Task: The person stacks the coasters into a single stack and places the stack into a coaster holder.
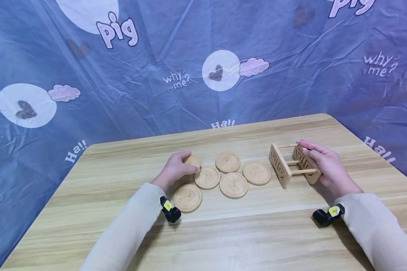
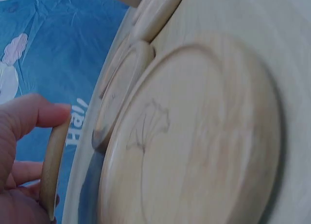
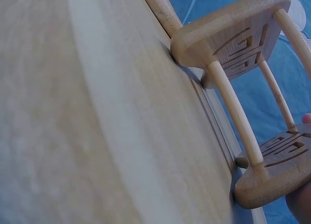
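My left hand point(image 1: 176, 168) pinches a round wooden coaster point(image 1: 192, 161) between thumb and fingers, at the far left of the group. In the left wrist view that held coaster point(image 2: 53, 168) shows edge-on, tipped up and apart from the big near coaster point(image 2: 194, 131), which bears an engraved ginkgo leaf. My right hand point(image 1: 329, 165) grips the right side panel of a wooden coaster rack point(image 1: 280, 165). The rack has two fretwork panels joined by round rods, and the right wrist view shows the rack point(image 3: 231, 34) standing on the table, without coasters in it.
Several more coasters lie flat on the wooden table point(image 1: 257, 233), among them a front-left coaster point(image 1: 188, 198), a middle coaster point(image 1: 233, 185) and a right coaster point(image 1: 256, 173) near the rack. A blue printed cloth point(image 1: 149, 94) hangs behind the table's far edge.
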A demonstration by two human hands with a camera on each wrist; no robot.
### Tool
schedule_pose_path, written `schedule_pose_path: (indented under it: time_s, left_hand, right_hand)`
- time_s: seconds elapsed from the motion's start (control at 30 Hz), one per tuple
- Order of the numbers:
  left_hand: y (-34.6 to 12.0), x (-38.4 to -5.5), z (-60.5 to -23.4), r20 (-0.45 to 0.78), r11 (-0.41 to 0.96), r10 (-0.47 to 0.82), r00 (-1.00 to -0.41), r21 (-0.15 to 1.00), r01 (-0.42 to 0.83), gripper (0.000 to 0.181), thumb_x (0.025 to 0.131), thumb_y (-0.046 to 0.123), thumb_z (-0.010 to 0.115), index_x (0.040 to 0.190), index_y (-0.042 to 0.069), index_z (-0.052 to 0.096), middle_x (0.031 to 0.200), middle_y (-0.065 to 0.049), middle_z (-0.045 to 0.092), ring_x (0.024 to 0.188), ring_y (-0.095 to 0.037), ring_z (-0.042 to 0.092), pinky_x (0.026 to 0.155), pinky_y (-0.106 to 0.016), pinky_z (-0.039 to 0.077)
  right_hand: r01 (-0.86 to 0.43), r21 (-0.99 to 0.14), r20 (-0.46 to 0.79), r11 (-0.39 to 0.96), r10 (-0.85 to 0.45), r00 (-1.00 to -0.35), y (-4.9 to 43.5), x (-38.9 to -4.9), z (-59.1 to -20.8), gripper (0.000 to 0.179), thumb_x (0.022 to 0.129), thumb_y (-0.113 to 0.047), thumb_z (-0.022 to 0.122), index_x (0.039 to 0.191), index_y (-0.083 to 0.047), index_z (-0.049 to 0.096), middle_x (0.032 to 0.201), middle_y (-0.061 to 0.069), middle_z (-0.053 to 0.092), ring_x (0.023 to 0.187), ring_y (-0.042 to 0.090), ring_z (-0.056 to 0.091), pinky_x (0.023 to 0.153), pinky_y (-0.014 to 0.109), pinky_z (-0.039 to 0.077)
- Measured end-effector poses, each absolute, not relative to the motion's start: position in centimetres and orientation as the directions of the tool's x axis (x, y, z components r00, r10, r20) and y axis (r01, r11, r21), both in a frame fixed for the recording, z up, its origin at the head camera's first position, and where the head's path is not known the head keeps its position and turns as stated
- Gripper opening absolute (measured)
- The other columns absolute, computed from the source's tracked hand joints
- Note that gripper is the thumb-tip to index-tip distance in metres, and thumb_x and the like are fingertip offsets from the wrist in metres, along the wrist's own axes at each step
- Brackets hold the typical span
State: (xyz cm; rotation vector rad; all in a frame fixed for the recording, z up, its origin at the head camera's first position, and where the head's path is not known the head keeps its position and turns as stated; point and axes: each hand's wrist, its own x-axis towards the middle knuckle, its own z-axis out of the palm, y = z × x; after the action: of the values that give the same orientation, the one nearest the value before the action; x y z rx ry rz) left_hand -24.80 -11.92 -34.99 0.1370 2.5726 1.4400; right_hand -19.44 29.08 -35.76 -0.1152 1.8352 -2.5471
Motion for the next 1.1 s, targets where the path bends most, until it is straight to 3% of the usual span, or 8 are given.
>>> schedule_pose_path:
  time_s: [0.5, 1.1]
  left_hand:
    - [-8.9, -22.8, -34.1, -0.145, 0.447, 0.074, -0.987, 0.889, -0.097, 0.081, 0.069, 0.007, 0.077, 0.14, 0.002, 0.037, 0.143, -0.014, 0.039, 0.132, -0.027, 0.036, 0.107, -0.037, 0.034]
    - [-7.0, -21.0, -34.6, -0.152, 0.485, 0.085, -0.985, 0.869, -0.093, 0.081, 0.067, 0.008, 0.078, 0.138, 0.001, 0.039, 0.144, -0.015, 0.038, 0.133, -0.029, 0.033, 0.11, -0.039, 0.029]
  right_hand:
    - [-0.052, -0.95, 0.066, -0.307, -0.035, -0.997, 29.1, -19.5, -36.0, 0.025, 0.092, -0.01, 0.055, 0.107, -0.024, 0.069, 0.104, -0.02, 0.066, 0.089, -0.001, 0.062, 0.073, 0.014, 0.052]
    - [-0.041, -0.954, 0.053, -0.296, -0.033, -0.998, 29.2, -19.4, -35.9, 0.025, 0.093, -0.011, 0.055, 0.107, -0.025, 0.069, 0.104, -0.021, 0.065, 0.088, -0.001, 0.062, 0.072, 0.014, 0.052]
